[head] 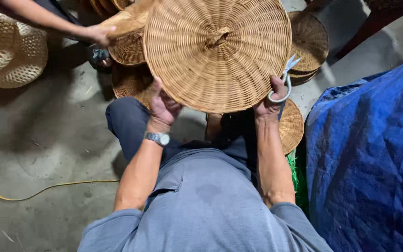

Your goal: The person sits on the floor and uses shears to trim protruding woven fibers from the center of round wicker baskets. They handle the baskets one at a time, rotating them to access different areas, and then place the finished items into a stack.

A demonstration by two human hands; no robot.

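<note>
Round woven tray (218, 53) held up at upper centre of frame, rim gripped from below on both sides. Judged best practice: keep the tray level, turn it slowly by the rim, keep the snips' tips off the weave. Left hand (163, 105): fingers curled, clamped on lower-left rim. Right hand (269, 105): closed on lower-right rim, small snips (283, 84) pinned in the same grip.

Round woven rattan lid (218, 51), tan, knot at its centre, held up tilted in mid-scene, small white-handled snips (283, 84) against its right rim
</note>
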